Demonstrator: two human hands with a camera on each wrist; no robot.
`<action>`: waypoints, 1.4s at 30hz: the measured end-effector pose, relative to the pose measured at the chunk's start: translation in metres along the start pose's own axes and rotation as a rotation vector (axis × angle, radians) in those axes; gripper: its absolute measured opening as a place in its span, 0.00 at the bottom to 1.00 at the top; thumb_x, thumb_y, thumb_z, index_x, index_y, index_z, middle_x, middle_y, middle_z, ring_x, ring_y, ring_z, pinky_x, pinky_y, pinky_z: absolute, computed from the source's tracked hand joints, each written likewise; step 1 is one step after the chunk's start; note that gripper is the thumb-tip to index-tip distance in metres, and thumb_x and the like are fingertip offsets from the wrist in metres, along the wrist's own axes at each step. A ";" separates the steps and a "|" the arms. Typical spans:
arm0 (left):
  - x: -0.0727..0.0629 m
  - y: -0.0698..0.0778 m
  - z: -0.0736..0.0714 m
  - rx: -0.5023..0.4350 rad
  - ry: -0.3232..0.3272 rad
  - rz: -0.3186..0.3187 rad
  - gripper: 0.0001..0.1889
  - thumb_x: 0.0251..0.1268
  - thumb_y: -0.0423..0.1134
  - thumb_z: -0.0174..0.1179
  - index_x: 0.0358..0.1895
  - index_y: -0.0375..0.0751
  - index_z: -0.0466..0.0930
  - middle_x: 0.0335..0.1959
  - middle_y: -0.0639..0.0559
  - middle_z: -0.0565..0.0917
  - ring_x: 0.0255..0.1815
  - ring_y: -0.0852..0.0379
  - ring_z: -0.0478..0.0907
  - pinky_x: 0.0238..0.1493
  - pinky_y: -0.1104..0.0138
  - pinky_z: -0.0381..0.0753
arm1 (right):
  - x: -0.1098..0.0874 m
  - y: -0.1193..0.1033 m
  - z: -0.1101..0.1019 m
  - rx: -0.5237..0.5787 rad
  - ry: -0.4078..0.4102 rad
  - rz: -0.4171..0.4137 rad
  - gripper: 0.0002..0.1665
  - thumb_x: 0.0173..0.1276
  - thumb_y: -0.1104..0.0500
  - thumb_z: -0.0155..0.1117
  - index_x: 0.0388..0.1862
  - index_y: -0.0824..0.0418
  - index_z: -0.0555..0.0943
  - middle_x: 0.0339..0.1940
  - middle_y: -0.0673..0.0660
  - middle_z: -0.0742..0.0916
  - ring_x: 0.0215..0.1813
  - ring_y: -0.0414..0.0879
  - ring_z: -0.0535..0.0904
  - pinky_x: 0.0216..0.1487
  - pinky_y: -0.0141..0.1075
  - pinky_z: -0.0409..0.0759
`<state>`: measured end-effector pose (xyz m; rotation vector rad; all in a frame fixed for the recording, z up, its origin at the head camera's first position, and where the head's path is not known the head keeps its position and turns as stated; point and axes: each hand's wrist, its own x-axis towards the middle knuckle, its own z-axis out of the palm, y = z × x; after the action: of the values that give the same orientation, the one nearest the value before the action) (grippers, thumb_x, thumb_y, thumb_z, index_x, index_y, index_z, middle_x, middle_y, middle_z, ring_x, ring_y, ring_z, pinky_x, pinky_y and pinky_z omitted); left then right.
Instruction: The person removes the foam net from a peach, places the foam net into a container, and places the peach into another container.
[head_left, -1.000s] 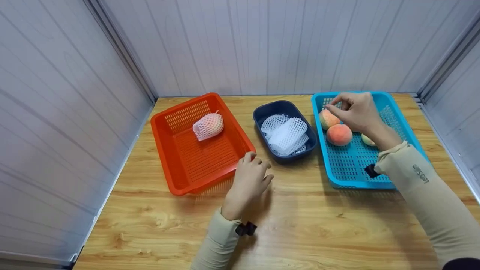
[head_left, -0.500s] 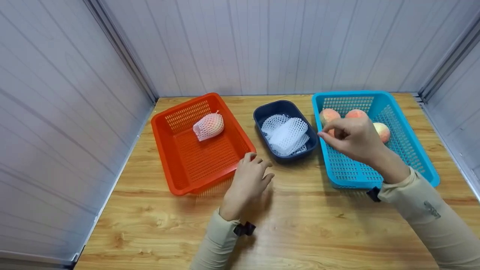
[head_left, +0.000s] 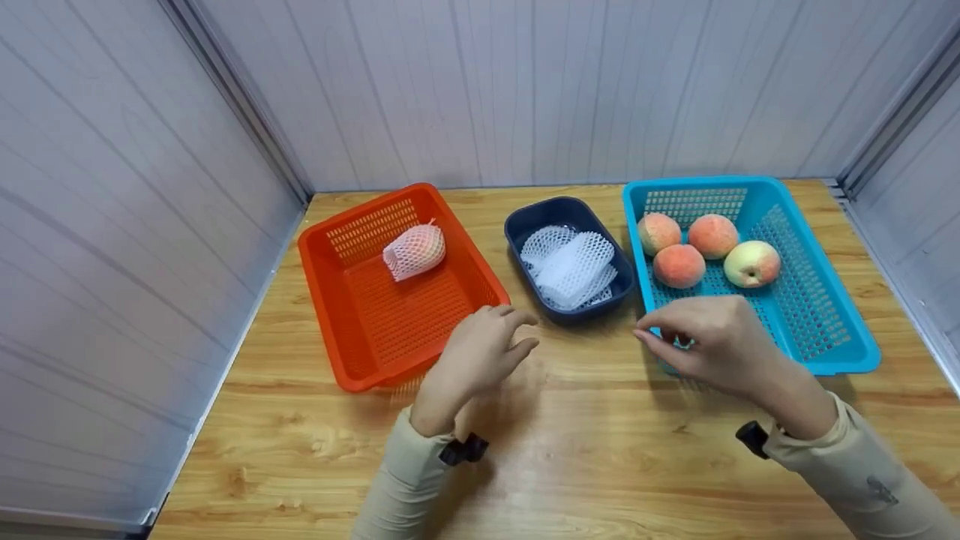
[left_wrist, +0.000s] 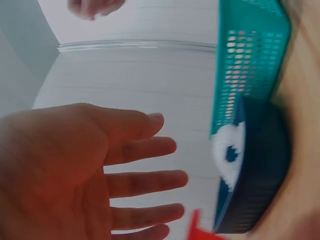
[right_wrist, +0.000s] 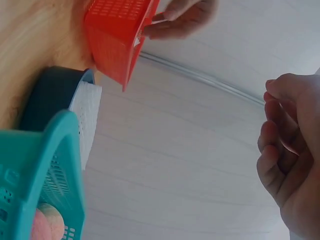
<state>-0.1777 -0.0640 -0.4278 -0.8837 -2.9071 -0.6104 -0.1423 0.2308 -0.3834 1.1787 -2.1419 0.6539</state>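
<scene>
My left hand [head_left: 472, 356] hovers by the near right corner of the orange basket [head_left: 345, 364], holding nothing; in the left wrist view its fingers [left_wrist: 150, 185] are straight and spread. In that basket lies a peach [head_left: 415, 252] inside a pink foam net. Over the near edge of the blue basket [head_left: 836, 289], my right hand [head_left: 716, 341] has loosely curled fingers, the thumb close to the index finger and nothing held. Several bare peaches [head_left: 681, 265] sit together in the far part of the blue basket.
Between the baskets stands a dark blue tub [head_left: 551, 210] with several white foam nets [head_left: 576, 268] in it. All three containers rest on a wooden table [head_left: 585, 465]. Pale panel walls [head_left: 525, 90] enclose the back and sides.
My right hand has drawn back from above the peaches toward the near edge of the blue basket, uncovering them. The left hand has shifted slightly. The containers and fruit stay put.
</scene>
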 end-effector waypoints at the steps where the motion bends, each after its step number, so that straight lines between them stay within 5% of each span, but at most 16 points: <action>1: -0.001 -0.001 -0.006 -0.010 -0.011 -0.007 0.16 0.68 0.49 0.60 0.55 0.48 0.82 0.50 0.52 0.82 0.49 0.51 0.77 0.51 0.58 0.76 | -0.002 -0.002 0.000 0.003 -0.007 0.006 0.12 0.69 0.52 0.61 0.32 0.57 0.87 0.22 0.46 0.84 0.21 0.36 0.74 0.21 0.29 0.73; 7: 0.000 -0.011 -0.048 -0.031 -0.028 -0.073 0.18 0.68 0.49 0.60 0.57 0.47 0.80 0.52 0.52 0.81 0.50 0.54 0.76 0.54 0.59 0.75 | -0.015 -0.011 0.003 -0.017 -0.063 0.019 0.02 0.61 0.59 0.68 0.32 0.55 0.86 0.23 0.43 0.83 0.23 0.33 0.76 0.22 0.28 0.75; 12: 0.007 -0.022 -0.080 -0.029 -0.033 -0.150 0.21 0.67 0.50 0.61 0.59 0.45 0.79 0.54 0.51 0.80 0.51 0.55 0.75 0.55 0.59 0.75 | -0.026 -0.014 0.008 -0.010 -0.109 0.054 0.06 0.56 0.62 0.73 0.33 0.55 0.86 0.25 0.43 0.83 0.26 0.33 0.77 0.25 0.30 0.77; 18: 0.026 -0.051 -0.099 -0.072 -0.042 -0.216 0.18 0.69 0.48 0.59 0.57 0.47 0.80 0.52 0.55 0.80 0.51 0.57 0.74 0.55 0.60 0.74 | -0.039 -0.015 0.013 -0.046 -0.142 0.102 0.09 0.53 0.62 0.75 0.34 0.55 0.86 0.25 0.43 0.83 0.27 0.33 0.78 0.24 0.33 0.78; 35: 0.090 -0.156 -0.083 -0.056 -0.111 -0.413 0.23 0.69 0.43 0.55 0.63 0.34 0.73 0.61 0.39 0.75 0.61 0.43 0.70 0.60 0.49 0.69 | -0.072 0.002 0.023 -0.296 -0.269 0.253 0.15 0.48 0.57 0.80 0.35 0.57 0.86 0.30 0.52 0.85 0.32 0.47 0.82 0.27 0.41 0.82; 42: 0.100 -0.185 -0.070 -0.066 -0.137 -0.541 0.32 0.67 0.47 0.57 0.70 0.38 0.62 0.71 0.35 0.60 0.70 0.32 0.54 0.65 0.38 0.52 | -0.084 0.005 0.029 -0.325 -0.282 0.259 0.18 0.47 0.58 0.81 0.38 0.59 0.86 0.33 0.55 0.86 0.33 0.50 0.80 0.28 0.42 0.81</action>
<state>-0.3670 -0.1789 -0.4148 -0.1258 -3.2763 -0.6943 -0.1186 0.2624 -0.4635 0.8659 -2.5478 0.2360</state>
